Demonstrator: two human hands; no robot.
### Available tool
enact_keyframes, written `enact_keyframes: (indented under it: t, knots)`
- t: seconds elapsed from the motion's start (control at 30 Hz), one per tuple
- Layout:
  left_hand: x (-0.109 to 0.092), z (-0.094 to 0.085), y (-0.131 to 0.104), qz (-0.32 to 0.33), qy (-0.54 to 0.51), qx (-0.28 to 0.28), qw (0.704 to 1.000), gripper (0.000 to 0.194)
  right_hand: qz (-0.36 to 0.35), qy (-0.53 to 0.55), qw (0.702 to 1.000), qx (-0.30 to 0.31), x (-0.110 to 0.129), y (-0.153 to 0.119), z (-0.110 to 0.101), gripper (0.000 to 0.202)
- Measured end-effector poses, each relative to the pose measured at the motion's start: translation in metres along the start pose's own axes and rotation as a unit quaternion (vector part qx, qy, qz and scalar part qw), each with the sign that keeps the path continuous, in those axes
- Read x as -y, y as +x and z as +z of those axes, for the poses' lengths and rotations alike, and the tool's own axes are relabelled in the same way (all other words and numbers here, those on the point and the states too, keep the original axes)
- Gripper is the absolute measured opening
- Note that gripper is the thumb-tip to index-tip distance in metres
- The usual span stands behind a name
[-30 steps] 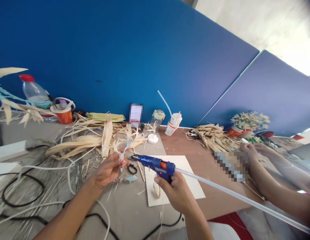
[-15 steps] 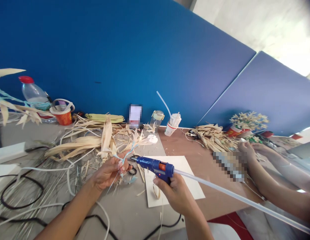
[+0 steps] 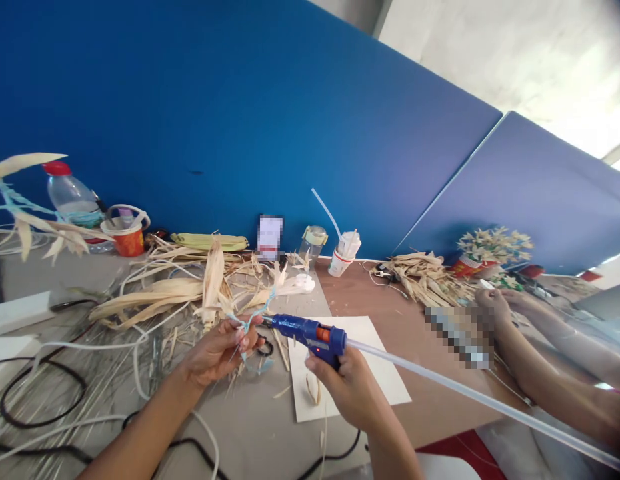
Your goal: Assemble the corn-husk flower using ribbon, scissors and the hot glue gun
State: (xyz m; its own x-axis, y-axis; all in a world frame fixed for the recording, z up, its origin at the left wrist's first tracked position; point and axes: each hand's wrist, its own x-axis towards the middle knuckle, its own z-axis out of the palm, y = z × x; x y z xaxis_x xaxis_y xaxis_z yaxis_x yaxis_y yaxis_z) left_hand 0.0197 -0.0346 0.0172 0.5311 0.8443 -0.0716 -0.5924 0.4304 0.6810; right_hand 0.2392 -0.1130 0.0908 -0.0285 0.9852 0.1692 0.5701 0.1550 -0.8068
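My left hand [image 3: 223,350] pinches a thin stem wrapped in light blue tape [image 3: 260,308], with pale husk petals at its upper tip. In my right hand [image 3: 347,383] is a blue hot glue gun [image 3: 305,330], its small light glowing red. The gun's nozzle points left and sits right at the stem beside my left fingers; whether it touches I cannot tell. From the gun's back a long clear glue stick [image 3: 455,388] runs off to the lower right. Below the gun lies a white sheet [image 3: 375,373] with a small husk piece [image 3: 314,389] on it.
Dried corn husks [image 3: 160,297] and white cables cover the left side. Behind stand a red cup [image 3: 127,240], a plastic bottle [image 3: 70,193], a phone [image 3: 271,237], a lidded jar [image 3: 313,247] and a paper cup [image 3: 340,263]. A co-worker's hands [image 3: 495,303] are at the right, near more husks [image 3: 423,277].
The glue gun's nozzle has come closer to the blue stem, from just beside it to right at it. The view has shifted slightly.
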Motion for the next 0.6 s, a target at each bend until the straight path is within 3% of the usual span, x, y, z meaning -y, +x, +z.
enact_keyframes:
  t: [0.17,0.6]
  knots:
    - [0.0023,0.0,0.0001,0.006,0.01,-0.025,1.0,0.018,0.015,0.006,1.0,-0.003,-0.003,-0.0013,0.0006,0.023]
    - [0.004,0.008,0.0013,-0.028,0.142,-0.101,0.984,0.031,0.024,-0.015,1.0,0.004,0.0001,-0.0012,0.0003,0.021]
